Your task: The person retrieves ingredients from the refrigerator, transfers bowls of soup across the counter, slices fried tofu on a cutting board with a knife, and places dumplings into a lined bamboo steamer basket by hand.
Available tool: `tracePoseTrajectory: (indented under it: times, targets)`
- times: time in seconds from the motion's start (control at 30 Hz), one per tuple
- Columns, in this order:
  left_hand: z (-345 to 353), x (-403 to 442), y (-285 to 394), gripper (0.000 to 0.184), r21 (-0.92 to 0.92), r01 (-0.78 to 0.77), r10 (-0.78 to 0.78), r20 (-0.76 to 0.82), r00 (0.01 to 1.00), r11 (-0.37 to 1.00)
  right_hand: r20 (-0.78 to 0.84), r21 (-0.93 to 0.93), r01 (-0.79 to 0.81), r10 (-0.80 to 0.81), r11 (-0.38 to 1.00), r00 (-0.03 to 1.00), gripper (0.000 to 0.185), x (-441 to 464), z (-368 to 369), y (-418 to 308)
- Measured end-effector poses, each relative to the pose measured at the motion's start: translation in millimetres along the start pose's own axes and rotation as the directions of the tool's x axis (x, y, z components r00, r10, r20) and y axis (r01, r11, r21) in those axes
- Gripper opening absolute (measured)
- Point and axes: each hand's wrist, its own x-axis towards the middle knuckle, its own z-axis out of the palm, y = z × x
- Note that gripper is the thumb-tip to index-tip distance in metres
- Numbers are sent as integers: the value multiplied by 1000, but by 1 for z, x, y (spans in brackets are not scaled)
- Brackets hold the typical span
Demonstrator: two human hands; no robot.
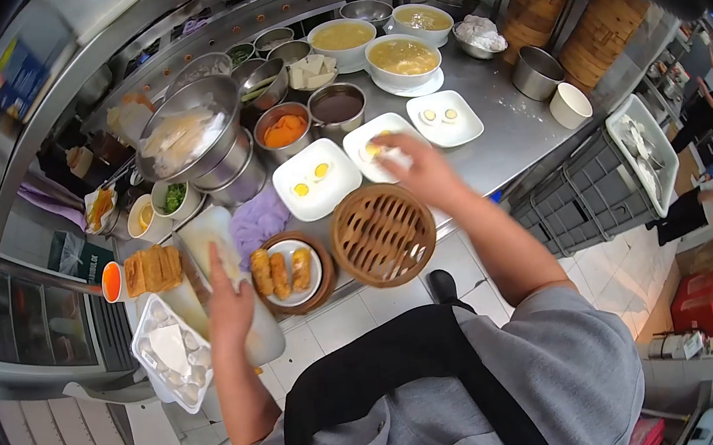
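Right hand (416, 166) is hovering half-curled over egg (373, 148), hold unclear — apparently plating, needing gentleness — left hand (229, 300) hanging open, seemingly empty.

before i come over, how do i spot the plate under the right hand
On the steel counter, look for the three square white plates in a row, just beyond the round slatted steamer. Yours is the middle plate. Only it has the person's right hand over it; its neighbours, each showing egg pieces, have no hand above them.
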Motion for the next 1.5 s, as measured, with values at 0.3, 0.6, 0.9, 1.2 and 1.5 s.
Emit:
tracePoseTrajectory:
  times: [0.3,0.6,0.9,1.2,1.5]
  targets:
    - [96,108,245,56,-807,195,185,350,918,557,-15,572,-338,422,748,907,57,209,-162,271]
    - [299,306,273,71,-784,595,-481,457,748,180,293,671,-519,454,530,841,70,271,-124,332]
    - [311,314,279,49,-846,532,-328,495,805,30,76,662,-400,474,634,877,57,281,-110,341]
    - [283,295,306,48,-897,429,-123,416,901,103,40,824,-211,317,527,948,50,302,-134,349]
    - [211,191,307,56,-962,254,68,248,966,-99,336,751,-386,193,536,922,67,265,-172,262]
